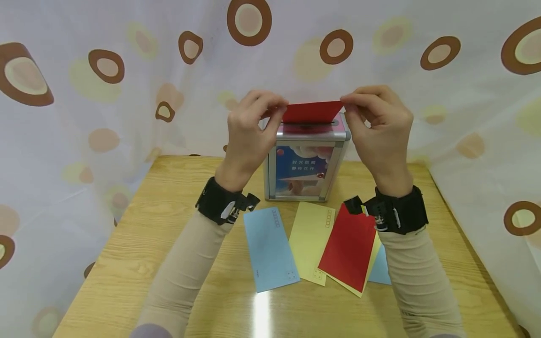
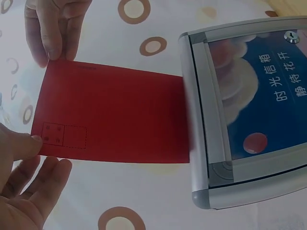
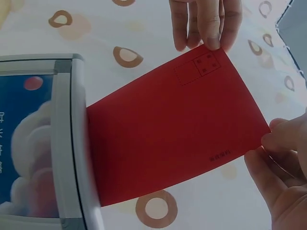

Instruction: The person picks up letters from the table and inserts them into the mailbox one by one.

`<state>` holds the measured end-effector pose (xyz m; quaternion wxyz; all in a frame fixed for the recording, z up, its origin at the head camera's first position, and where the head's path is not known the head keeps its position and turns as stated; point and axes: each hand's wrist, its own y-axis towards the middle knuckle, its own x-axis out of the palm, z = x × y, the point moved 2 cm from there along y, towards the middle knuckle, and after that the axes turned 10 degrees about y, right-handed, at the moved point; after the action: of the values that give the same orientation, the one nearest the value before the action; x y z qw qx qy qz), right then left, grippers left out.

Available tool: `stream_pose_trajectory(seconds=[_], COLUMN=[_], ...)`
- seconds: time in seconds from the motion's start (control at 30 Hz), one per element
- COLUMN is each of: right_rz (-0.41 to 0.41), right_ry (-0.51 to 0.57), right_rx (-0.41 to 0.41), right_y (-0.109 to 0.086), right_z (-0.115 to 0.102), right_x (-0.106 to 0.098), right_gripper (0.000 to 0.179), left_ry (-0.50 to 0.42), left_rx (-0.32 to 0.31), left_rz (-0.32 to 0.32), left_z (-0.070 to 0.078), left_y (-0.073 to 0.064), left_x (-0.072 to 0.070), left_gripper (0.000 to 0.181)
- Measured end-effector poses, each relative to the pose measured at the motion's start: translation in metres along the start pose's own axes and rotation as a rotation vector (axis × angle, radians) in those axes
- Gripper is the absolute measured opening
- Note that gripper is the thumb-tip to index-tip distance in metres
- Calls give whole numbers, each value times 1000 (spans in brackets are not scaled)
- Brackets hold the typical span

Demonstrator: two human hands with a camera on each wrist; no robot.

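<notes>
A flat red paper envelope (image 1: 313,111) held upright over the slot (image 1: 334,123) of a silver-framed box (image 1: 310,135).
Head view: the left grip (image 1: 249,129) and right grip (image 1: 382,119) each pinch a top corner; the envelope spans between them, its lower edge at the slot below. Lowering both grips evenly, with the paper taut and in line with the slot, should avoid buckling. Only this view shows the light-blue (image 1: 271,249) and pale-yellow (image 1: 306,239) paper envelopes on the wooden surface (image 1: 228,281) below the grips. Left wrist view: it adds a printed stamp frame (image 2: 64,135) beside the left grip. Right wrist view: small print (image 3: 219,155) shows near the right grip; the box edge hides any inserted depth.
</notes>
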<state>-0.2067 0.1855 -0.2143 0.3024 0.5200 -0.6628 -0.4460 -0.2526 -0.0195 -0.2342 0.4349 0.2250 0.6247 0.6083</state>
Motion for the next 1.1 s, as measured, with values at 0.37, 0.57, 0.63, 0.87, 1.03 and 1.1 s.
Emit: stream_pose_trajectory(seconds=[0.37,0.57,0.63,0.87,1.03,1.1], right_rz=[-37,-31,-28,-41,-22,-25], right_ry=[-67,-94,-104,-149,-160,-163], right_rx=[-8,20,34,60,103,93], right_y=[-12,-18,-18,-21,-24,-23], right_z=[46,59,62,68,64,65], right_x=[-2,-2,-1,1,6,8], right_gripper=[11,12,12,13,14,15], left_ry=[4,37,37,49,61,62], left_rx=[-72,-76,-80,-109,-128,-137], left_rz=[-60,-78,-84,-123,-162,-175], left_z=[-12,-16,-18,-23,-24,-24], left_y=[-17,-22,-23,-28,-32,-33], left_x=[10,16,18,25,27,28], left_gripper=[11,13,14,17,20,21])
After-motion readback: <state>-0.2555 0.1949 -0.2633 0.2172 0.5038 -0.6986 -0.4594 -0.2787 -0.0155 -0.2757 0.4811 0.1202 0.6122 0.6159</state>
